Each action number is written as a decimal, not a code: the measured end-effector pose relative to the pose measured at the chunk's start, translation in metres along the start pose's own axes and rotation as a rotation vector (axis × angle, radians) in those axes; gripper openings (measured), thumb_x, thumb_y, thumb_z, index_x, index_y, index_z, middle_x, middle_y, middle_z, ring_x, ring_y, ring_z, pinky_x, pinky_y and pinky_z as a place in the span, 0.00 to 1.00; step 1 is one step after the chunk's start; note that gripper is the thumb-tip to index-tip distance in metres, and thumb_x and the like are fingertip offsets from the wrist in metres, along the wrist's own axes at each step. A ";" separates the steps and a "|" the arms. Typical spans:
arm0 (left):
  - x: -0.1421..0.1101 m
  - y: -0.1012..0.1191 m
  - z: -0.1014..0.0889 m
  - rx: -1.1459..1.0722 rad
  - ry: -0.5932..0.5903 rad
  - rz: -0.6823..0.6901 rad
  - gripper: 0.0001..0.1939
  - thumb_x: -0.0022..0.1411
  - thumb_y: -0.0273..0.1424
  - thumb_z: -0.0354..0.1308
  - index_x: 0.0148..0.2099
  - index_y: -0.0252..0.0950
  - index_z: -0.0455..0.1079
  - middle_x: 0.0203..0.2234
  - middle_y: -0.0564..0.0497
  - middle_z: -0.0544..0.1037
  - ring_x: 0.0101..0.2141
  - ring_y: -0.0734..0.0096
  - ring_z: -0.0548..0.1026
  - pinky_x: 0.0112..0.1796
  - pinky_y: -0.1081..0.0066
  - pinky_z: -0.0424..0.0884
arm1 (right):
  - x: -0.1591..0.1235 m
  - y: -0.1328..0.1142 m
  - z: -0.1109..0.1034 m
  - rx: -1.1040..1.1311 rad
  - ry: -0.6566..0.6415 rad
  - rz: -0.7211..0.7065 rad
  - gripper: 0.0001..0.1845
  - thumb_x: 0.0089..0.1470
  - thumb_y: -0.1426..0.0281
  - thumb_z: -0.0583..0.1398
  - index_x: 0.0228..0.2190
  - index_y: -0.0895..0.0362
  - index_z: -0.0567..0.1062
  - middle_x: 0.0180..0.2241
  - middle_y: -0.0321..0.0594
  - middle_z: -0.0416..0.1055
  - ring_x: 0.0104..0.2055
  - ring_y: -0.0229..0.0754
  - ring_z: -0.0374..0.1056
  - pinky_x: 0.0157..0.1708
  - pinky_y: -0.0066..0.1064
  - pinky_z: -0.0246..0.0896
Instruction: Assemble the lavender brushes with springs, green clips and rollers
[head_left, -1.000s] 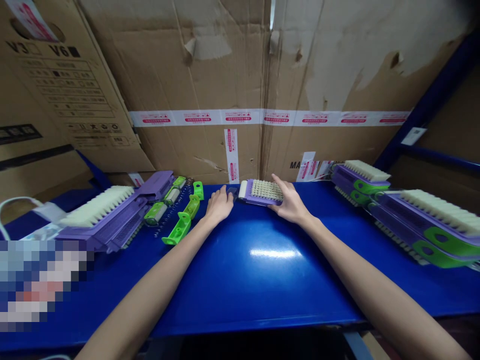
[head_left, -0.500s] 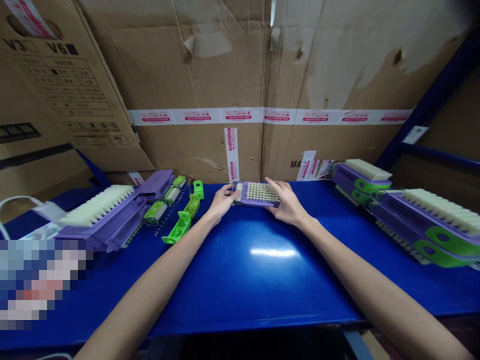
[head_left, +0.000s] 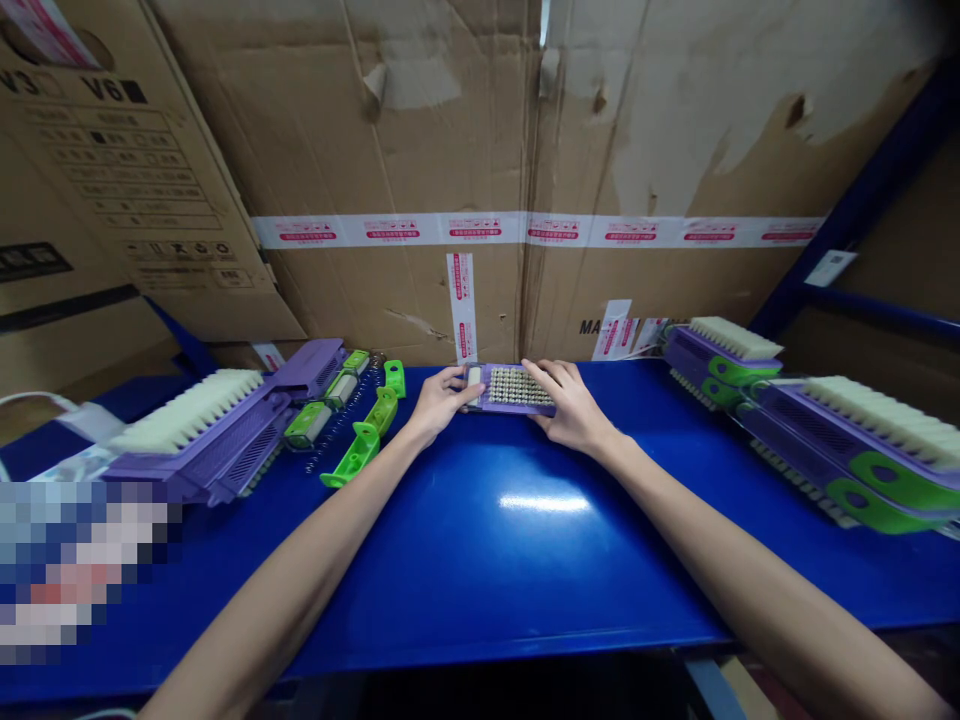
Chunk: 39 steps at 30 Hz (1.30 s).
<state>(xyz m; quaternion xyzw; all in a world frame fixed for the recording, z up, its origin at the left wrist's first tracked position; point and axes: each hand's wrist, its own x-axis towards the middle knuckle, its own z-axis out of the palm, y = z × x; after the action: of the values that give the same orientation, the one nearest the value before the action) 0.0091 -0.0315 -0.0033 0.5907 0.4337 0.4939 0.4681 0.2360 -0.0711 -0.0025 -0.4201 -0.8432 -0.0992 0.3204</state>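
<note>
Bristled purple piece (head_left: 519, 388), lying flat.

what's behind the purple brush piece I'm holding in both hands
Behind the purple brush piece with pale bristles stands a brown cardboard sheet with white-and-red tape. Your right hand covers the brush's right end, hiding what's behind there.

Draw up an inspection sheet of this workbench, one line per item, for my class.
Surface: blue table, glossy, with light glare.
Things: purple brush, pale bristles up, between both hands.
Clutter: green clips, springs and stacked brushes at left; more brushes at right.
Hands: left hand grips the brush's left end; right hand its right end.
Cables: white cable at far left.
Surroundings: taped cardboard behind; blue frame at right.
</note>
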 end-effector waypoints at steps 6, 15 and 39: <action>0.005 -0.007 -0.001 0.237 -0.073 0.069 0.27 0.51 0.43 0.62 0.50 0.33 0.71 0.30 0.47 0.79 0.25 0.70 0.74 0.24 0.73 0.68 | 0.000 0.005 0.001 0.053 -0.026 0.055 0.51 0.41 0.73 0.63 0.64 0.53 0.47 0.54 0.51 0.62 0.53 0.57 0.58 0.52 0.55 0.56; 0.015 0.021 -0.012 0.857 0.100 0.108 0.20 0.57 0.42 0.56 0.45 0.33 0.74 0.37 0.40 0.79 0.41 0.53 0.76 0.43 0.61 0.69 | -0.001 0.009 0.008 0.228 -0.045 0.192 0.52 0.42 0.65 0.66 0.64 0.56 0.47 0.56 0.53 0.58 0.57 0.56 0.58 0.55 0.51 0.57; 0.055 0.047 -0.166 1.159 0.599 -0.657 0.47 0.50 0.44 0.59 0.64 0.25 0.45 0.62 0.24 0.51 0.61 0.36 0.51 0.47 0.42 0.59 | 0.000 0.005 0.008 0.284 -0.142 0.261 0.50 0.46 0.61 0.65 0.63 0.56 0.47 0.58 0.54 0.55 0.61 0.55 0.54 0.59 0.50 0.52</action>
<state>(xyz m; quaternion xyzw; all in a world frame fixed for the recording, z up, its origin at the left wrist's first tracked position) -0.1449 0.0342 0.0647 0.4226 0.8898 0.1594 0.0655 0.2367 -0.0646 -0.0089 -0.4822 -0.8076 0.0929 0.3265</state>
